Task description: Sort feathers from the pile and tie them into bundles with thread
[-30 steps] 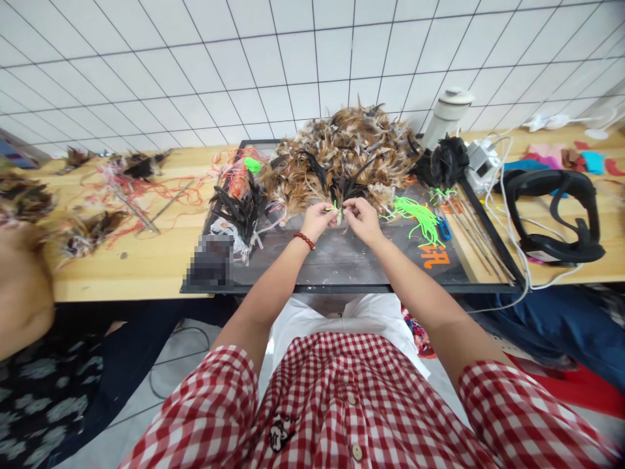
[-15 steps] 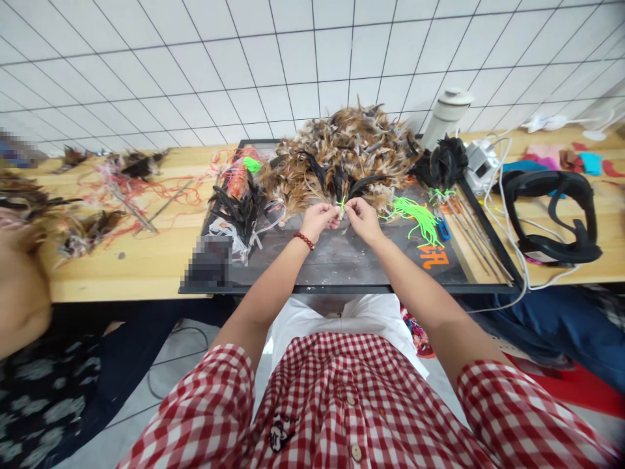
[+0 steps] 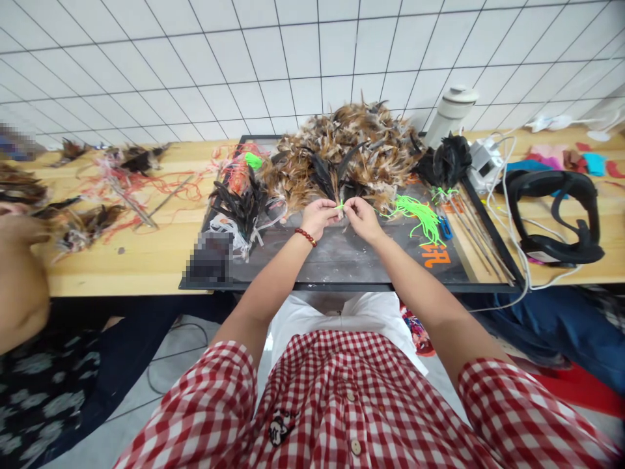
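Observation:
My left hand (image 3: 318,218), wearing a red bead bracelet (image 3: 306,237) at the wrist, pinches the lower end of a small feather bundle (image 3: 326,177) with dark and brown feathers fanning away from me. Bright green string (image 3: 340,203) crosses the bundle's base. My right hand (image 3: 362,220) is closed on that string, its fingertips almost meeting those of the left. Behind both hands rises a big heap of brown feathers (image 3: 349,140). More cut green strings (image 3: 418,215) lie to the right of my right hand. Fingers partly hide the tied spot.
The dark board (image 3: 332,267) also carries black feathers (image 3: 241,208) at left, and a black feather bunch (image 3: 445,163) and thin sticks (image 3: 476,231) at right. A pale bottle (image 3: 449,114), white adapter (image 3: 484,163) and black headset (image 3: 551,218) stand beyond. A co-worker's arm (image 3: 22,273) is at left.
My fingertips have drawn closer together at the bundle's base, and the green string there now lies flatter across it. The dark feathers stand a little more spread. The co-worker's hand at left has shifted slightly.

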Available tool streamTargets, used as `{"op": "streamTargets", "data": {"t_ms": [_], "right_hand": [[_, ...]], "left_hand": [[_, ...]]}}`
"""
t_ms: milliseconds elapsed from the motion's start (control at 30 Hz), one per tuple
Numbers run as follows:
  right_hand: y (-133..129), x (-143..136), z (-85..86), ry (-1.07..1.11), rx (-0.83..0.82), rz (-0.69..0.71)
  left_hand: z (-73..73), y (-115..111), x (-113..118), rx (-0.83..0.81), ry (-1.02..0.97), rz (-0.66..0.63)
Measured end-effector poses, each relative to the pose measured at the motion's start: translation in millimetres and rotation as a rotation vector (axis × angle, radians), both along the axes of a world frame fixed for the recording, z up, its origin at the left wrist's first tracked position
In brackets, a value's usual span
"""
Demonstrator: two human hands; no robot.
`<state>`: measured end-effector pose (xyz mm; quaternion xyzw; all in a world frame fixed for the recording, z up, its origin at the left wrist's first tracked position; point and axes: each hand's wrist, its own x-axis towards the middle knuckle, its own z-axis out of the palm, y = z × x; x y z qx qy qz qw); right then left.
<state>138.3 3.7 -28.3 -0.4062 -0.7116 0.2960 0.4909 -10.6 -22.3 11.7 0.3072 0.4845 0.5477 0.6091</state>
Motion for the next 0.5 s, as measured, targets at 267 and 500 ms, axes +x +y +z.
{"op": "streamTargets", "data": {"t_ms": [267,500], "right_hand": [[2.5,-1.8,-1.2,0.089,-0.141,0.025],[0.9,-0.9,4.5,0.087,-0.204,0.038]], "left_hand": [[-4.8,-1.4,-0.2,0.088,0.075,-0.135],[-2.3,-2.3,5.3,0.05,0.112,-0.05]]}}
